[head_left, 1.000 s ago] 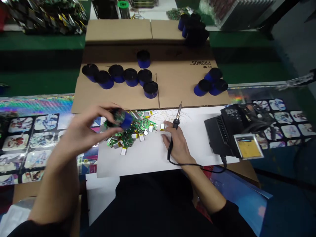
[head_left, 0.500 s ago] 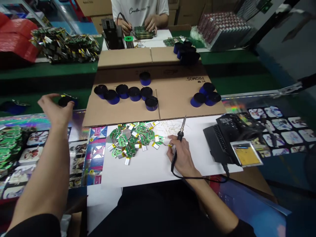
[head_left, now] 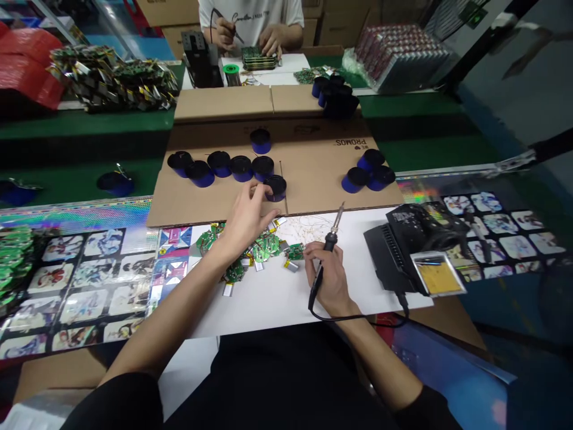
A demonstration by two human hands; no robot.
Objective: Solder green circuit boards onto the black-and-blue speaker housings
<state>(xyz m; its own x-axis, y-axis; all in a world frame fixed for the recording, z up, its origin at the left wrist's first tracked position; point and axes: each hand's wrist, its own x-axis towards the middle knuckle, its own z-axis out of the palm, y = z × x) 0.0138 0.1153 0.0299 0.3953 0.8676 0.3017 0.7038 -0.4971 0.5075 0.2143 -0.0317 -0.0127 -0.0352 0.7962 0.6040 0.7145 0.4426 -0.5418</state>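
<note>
My left hand (head_left: pixel 247 216) reaches forward over a heap of small green circuit boards (head_left: pixel 250 249) and touches the nearest blue cylinder with a black top (head_left: pixel 276 187) on the cardboard sheet (head_left: pixel 313 179); its fingers are curled at the cylinder's side. My right hand (head_left: pixel 326 276) rests on the white sheet (head_left: pixel 277 295) and grips a black soldering iron (head_left: pixel 329 245), tip pointing up and away. A row of similar blue cylinders (head_left: pixel 224 165) stands to the left of the touched one.
A black soldering station (head_left: pixel 414 245) with a yellow sponge tray sits at the right. Three more blue cylinders (head_left: pixel 367 170) stand at the cardboard's right. One lone cylinder (head_left: pixel 115 182) lies on the green belt at left. Another person (head_left: pixel 250 27) solders at the far table.
My left hand left a blue cylinder on the green belt at far left, then swung right to the nearest cylinder on the cardboard. My right hand stayed put with the iron.
</note>
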